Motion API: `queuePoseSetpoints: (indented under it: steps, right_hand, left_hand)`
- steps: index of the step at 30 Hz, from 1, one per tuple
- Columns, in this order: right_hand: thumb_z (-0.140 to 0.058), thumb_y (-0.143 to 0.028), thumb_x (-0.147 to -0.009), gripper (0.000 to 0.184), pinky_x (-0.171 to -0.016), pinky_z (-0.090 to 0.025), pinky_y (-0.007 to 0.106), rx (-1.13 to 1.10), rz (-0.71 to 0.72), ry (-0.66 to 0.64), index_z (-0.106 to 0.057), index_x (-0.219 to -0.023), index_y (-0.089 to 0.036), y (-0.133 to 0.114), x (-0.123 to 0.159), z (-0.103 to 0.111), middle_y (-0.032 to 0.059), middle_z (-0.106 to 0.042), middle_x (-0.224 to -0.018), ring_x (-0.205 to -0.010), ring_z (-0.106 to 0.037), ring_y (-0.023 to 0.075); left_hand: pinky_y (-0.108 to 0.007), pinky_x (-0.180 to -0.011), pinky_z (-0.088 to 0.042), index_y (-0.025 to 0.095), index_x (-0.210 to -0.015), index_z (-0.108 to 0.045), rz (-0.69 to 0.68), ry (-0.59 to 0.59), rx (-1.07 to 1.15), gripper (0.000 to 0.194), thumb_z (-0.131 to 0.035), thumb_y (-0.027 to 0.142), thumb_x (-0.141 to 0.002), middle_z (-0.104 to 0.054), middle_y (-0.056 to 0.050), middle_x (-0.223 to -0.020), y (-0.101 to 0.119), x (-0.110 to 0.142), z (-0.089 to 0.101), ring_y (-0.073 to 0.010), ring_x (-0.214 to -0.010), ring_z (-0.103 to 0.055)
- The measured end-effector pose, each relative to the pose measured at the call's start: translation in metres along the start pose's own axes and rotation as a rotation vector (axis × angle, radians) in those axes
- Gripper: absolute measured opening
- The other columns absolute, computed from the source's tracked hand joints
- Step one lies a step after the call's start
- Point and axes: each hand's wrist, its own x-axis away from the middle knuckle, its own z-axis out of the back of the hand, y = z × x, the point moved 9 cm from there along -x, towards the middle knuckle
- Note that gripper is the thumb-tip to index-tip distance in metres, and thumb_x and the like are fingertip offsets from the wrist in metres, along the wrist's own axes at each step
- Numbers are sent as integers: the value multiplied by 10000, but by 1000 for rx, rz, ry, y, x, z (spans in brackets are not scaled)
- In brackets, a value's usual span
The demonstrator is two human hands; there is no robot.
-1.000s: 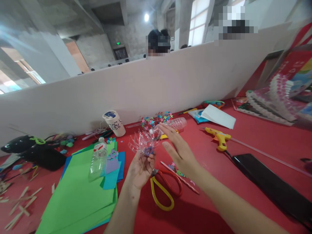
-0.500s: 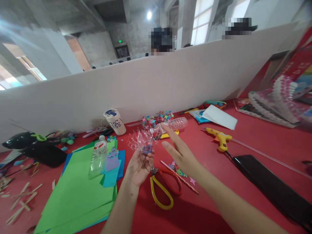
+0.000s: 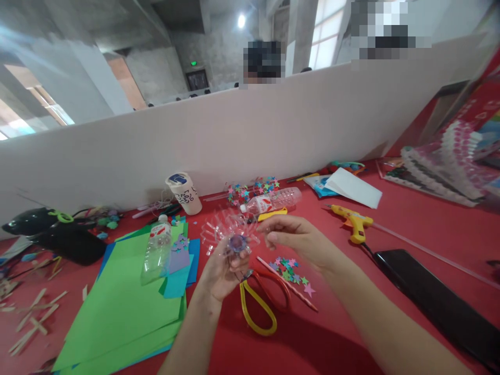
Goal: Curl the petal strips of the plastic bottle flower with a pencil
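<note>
My left hand [image 3: 224, 268] is closed around the base of a clear plastic bottle piece [image 3: 230, 229] cut into strips that splay outward, with a bluish-purple round centre. At its right edge, my right hand [image 3: 299, 239] has its fingers bent, the thumb and forefinger pinched at the tip of a strip. Below the hands lie scissors [image 3: 260, 325] with one yellow and one red handle, their blades partly hidden by my left hand. A pink striped straw [image 3: 292, 289] and a scatter of small coloured stars [image 3: 291, 271] lie beside them.
Green paper sheets [image 3: 113, 291] and a clear bottle [image 3: 156, 250] lie at left, near a white cup [image 3: 183, 192]. Another bottle [image 3: 273, 200] and a yellow cutter [image 3: 273, 213] lie ahead. At right are a yellow glue gun [image 3: 355, 224] and a long black object [image 3: 429, 297].
My right hand has moved down, its stretched fingers now bent in at the strips. My left hand has tilted the cut bottle piece, turning its purple centre more toward me.
</note>
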Motion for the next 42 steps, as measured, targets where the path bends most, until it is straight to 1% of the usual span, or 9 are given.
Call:
queuePoseSetpoints:
  steps: [4, 12, 18, 22, 26, 29, 35, 38, 42]
  right_hand:
    - [-627, -210, -719, 64, -534, -419, 200, -7, -57, -34, -658, -772, -192, -7, 6, -13, -23, -576, -631, -564, -516, 85]
    - [-627, -244, -727, 83, -492, -405, 198, -81, -126, -82, -601, -708, -168, -4, 12, -25, -31, -550, -558, -504, -507, 81]
    - [-592, -269, -757, 141, -494, -413, 200, 13, -105, 9, -550, -665, -171, -10, 14, -19, -30, -547, -536, -492, -508, 82]
    - [-596, -264, -751, 150, -497, -432, 204, 31, -120, -1, -544, -646, -170, -12, 17, -23, -26, -574, -534, -481, -520, 84]
    - [-594, -259, -753, 153, -484, -445, 206, -39, -145, 5, -541, -644, -166, -12, 17, -25, -20, -587, -530, -472, -526, 84]
    - [-604, -250, -745, 148, -501, -454, 209, -74, -131, 22, -544, -641, -162, -14, 17, -24, -20, -589, -529, -481, -534, 83]
    - [-596, -237, -762, 133, -523, -466, 213, -103, -93, 7, -550, -662, -162, -17, 20, -28, -12, -608, -549, -506, -558, 89]
    - [-597, -234, -765, 130, -513, -464, 207, -116, -91, -8, -549, -668, -162, -16, 20, -28, -16, -604, -546, -495, -549, 85]
    - [-590, -225, -776, 100, -530, -469, 208, -124, -74, -83, -590, -722, -141, -17, 20, -30, -5, -608, -568, -513, -559, 85]
  left_hand:
    - [-85, -342, -281, 104, -669, -540, -18, -55, -38, 281, -382, 257, -844, -448, 8, -537, 1, 2, -6, -3, -367, -286]
    - [-82, -325, -255, 100, -652, -570, 4, -44, -30, 313, -399, 282, -840, -437, 12, -499, 1, 4, -7, 3, -345, -242]
    - [-97, -323, -259, 120, -641, -558, -24, 32, -87, 265, -431, 267, -821, -473, 2, -486, 6, 7, -4, -4, -327, -262]
    - [-125, -325, -291, 124, -641, -575, -33, 79, -104, 261, -458, 290, -806, -463, 16, -461, 6, 7, 0, -10, -308, -269]
    - [-168, -386, -389, 128, -635, -585, -61, 159, -115, 230, -497, 278, -785, -500, 7, -489, 7, 8, 10, -40, -347, -384]
    - [-164, -367, -378, 125, -612, -571, -51, 208, -86, 236, -506, 281, -778, -525, -9, -510, 5, 8, 16, -57, -378, -443]
    - [-147, -336, -335, 125, -586, -561, 28, 161, -114, 252, -502, 278, -777, -488, 0, -439, -1, 8, 11, -46, -339, -396]
    - [-158, -343, -345, 130, -591, -570, 28, 176, -128, 253, -501, 293, -772, -481, 1, -427, 0, 10, 11, -59, -346, -402]
    - [-137, -335, -303, 130, -577, -564, 2, 107, -87, 235, -544, 299, -738, -491, 2, -437, 5, 10, 3, -23, -313, -314]
